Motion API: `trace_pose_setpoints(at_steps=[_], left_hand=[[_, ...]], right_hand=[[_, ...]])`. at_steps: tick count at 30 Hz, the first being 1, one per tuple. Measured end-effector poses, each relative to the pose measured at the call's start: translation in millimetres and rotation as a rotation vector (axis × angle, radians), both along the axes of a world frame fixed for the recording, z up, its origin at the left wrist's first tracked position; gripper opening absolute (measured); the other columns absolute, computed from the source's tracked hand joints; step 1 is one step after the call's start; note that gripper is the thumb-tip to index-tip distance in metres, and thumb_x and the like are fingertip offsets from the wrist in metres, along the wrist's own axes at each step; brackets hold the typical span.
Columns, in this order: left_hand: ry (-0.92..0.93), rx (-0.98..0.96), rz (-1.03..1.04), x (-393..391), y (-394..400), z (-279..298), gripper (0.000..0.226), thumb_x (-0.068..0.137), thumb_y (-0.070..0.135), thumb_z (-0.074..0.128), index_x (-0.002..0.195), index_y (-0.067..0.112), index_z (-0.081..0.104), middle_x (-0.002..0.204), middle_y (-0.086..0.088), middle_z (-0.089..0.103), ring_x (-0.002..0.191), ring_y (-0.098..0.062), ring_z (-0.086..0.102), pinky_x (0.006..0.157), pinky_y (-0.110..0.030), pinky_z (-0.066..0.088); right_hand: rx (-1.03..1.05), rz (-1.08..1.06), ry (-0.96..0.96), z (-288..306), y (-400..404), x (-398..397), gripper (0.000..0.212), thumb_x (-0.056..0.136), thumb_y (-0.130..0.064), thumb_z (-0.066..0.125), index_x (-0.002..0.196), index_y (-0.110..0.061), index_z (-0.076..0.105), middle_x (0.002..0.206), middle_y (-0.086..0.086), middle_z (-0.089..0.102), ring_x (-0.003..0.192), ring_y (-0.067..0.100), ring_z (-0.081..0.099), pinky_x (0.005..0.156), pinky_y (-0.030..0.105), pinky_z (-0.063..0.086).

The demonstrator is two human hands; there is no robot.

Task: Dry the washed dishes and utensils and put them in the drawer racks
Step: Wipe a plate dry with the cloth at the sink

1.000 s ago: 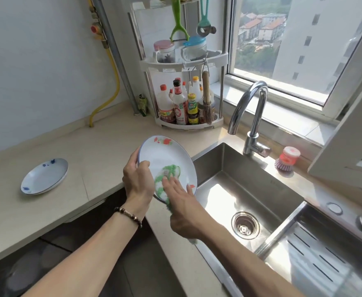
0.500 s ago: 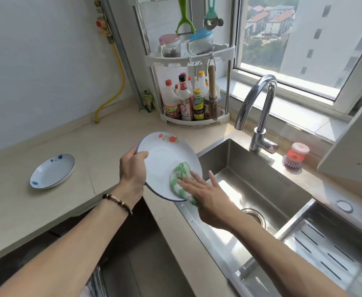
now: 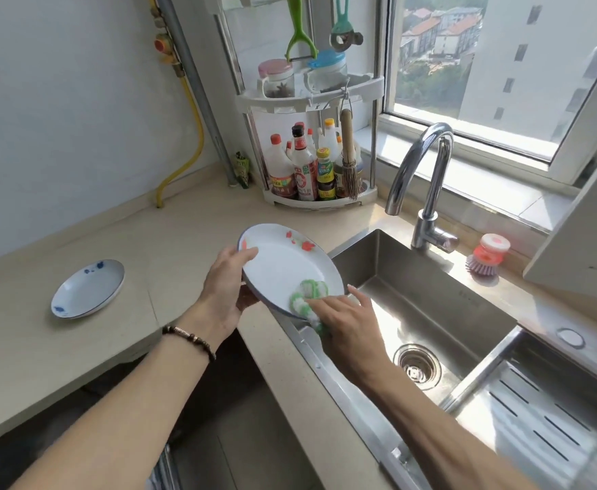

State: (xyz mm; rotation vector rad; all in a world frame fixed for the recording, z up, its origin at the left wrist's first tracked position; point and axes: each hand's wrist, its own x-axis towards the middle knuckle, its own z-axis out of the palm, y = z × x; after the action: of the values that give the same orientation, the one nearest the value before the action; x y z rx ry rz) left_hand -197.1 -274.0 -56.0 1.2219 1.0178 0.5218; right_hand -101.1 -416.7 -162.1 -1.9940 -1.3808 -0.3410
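Gripped at its left rim by the left hand [image 3: 227, 285], thumb laid over the upper face and fingers curled beneath, a white plate [image 3: 283, 265] with red flower marks is held tilted above the counter's [image 3: 169, 242] front edge, just beside the sink's [image 3: 428, 305] left rim. A green-and-white cloth [image 3: 307, 295] is pressed against the plate's lower right portion by the right hand [image 3: 350, 321]; its fingers are stretched nearly flat over the cloth, index finger raised slightly. Whether the thumb pinches the cloth cannot be told.

Both forearms are extended forward from the lower frame edge, converging at the plate. A beaded bracelet [image 3: 189, 339] is worn on the left wrist.

Count: two plates. The second, a blue-marked dish [image 3: 87, 288], lies flat on the counter's left part, well apart from the hands. One cloth. One faucet [image 3: 428, 182] is mounted behind the sink. One pink brush [image 3: 486, 256] stands on the counter's back edge, right of the faucet. One corner rack [image 3: 311, 100] with bottles is set at the counter's far corner.
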Motion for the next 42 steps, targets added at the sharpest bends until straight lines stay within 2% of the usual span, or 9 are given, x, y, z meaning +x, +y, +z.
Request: trace_pose_setpoints(at_steps=[4,7,10,17,21,28,32,38,42], left_hand=[[-0.131,0.123,0.152,14.4,-38.9,-28.8,0.046,0.094,0.014,0.053,0.136,0.032,0.049,0.123,-0.001,0.066,0.109,-0.025,0.067,0.086,-0.045,0.06],[-0.098,0.206,0.242,15.4,-32.0,-21.5,0.042,0.092,0.021,0.043,0.131,0.032,0.055,0.123,-0.003,0.066,0.111,-0.027,0.066,0.093,-0.049,0.057],[-0.049,0.233,0.168,8.7,-20.9,-17.2,0.033,0.096,0.023,0.042,0.124,0.031,0.058,0.118,-0.002,0.067,0.107,-0.026,0.067,0.088,-0.049,0.059],[0.007,0.324,0.194,8.4,-13.4,-7.5,0.042,0.087,0.03,0.045,0.125,0.023,0.062,0.116,-0.005,0.068,0.104,-0.025,0.067,0.073,-0.034,0.056],[0.025,0.293,0.132,5.1,-3.2,0.5,0.028,0.095,0.017,0.046,0.112,0.03,0.064,0.113,-0.003,0.068,0.099,-0.026,0.067,0.068,-0.036,0.056],[0.017,0.315,0.087,1.2,-2.7,2.5,0.025,0.094,0.013,0.046,0.098,0.027,0.066,0.105,-0.006,0.071,0.102,-0.029,0.068,0.079,-0.04,0.058],[0.049,0.307,0.086,-1.1,-1.5,2.9,0.022,0.092,0.018,0.047,0.096,0.031,0.064,0.107,-0.006,0.07,0.099,-0.03,0.068,0.064,-0.036,0.054],[0.019,0.198,0.056,-4.4,2.7,3.4,0.026,0.101,0.013,0.044,0.105,0.028,0.064,0.104,-0.007,0.071,0.091,-0.027,0.071,0.064,-0.034,0.058],[0.095,0.104,0.025,-10.3,11.1,14.4,0.019,0.102,0.023,0.047,0.116,0.026,0.06,0.102,-0.005,0.07,0.09,-0.026,0.068,0.065,-0.034,0.054]], right_hand=[[0.101,-0.063,0.114,23.3,21.2,-24.7,0.028,0.066,0.002,0.076,0.083,-0.019,0.069,0.073,-0.004,0.069,0.068,0.022,0.062,0.077,0.033,0.048],[-0.045,0.152,0.298,29.9,15.8,-30.0,0.062,0.077,0.008,0.064,0.128,-0.029,0.064,0.127,-0.009,0.068,0.122,0.01,0.057,0.109,0.039,0.035],[-0.408,0.22,0.245,34.6,0.0,-3.2,0.089,0.087,0.008,0.051,0.159,-0.032,0.02,0.165,-0.012,0.021,0.154,0.007,0.01,0.123,0.052,-0.009],[-0.486,0.327,0.348,44.2,9.8,-17.0,0.1,0.082,0.015,0.046,0.161,-0.029,0.003,0.168,-0.006,-0.001,0.154,0.009,-0.007,0.118,0.042,-0.018],[-0.578,0.204,0.165,34.9,6.9,16.2,0.094,0.088,0.004,0.049,0.161,-0.028,-0.002,0.169,-0.005,0.0,0.154,0.012,-0.007,0.118,0.05,-0.021],[-0.46,0.377,0.263,38.7,10.5,-16.0,0.098,0.085,0.01,0.048,0.161,-0.03,0.0,0.167,-0.007,-0.005,0.148,0.004,-0.019,0.113,0.043,-0.025],[-0.575,0.216,0.144,29.9,3.5,10.8,0.093,0.09,0.001,0.052,0.161,-0.024,-0.002,0.169,-0.002,-0.001,0.155,0.014,-0.009,0.121,0.056,-0.015],[-0.38,0.394,0.197,31.9,4.8,-10.0,0.083,0.092,0.002,0.056,0.16,-0.03,0.019,0.167,-0.007,0.012,0.155,0.011,0.004,0.116,0.048,-0.017],[-0.117,0.231,0.043,12.5,-5.8,14.1,0.058,0.082,-0.004,0.079,0.136,-0.019,0.062,0.141,0.002,0.06,0.134,0.023,0.054,0.114,0.066,0.03]])
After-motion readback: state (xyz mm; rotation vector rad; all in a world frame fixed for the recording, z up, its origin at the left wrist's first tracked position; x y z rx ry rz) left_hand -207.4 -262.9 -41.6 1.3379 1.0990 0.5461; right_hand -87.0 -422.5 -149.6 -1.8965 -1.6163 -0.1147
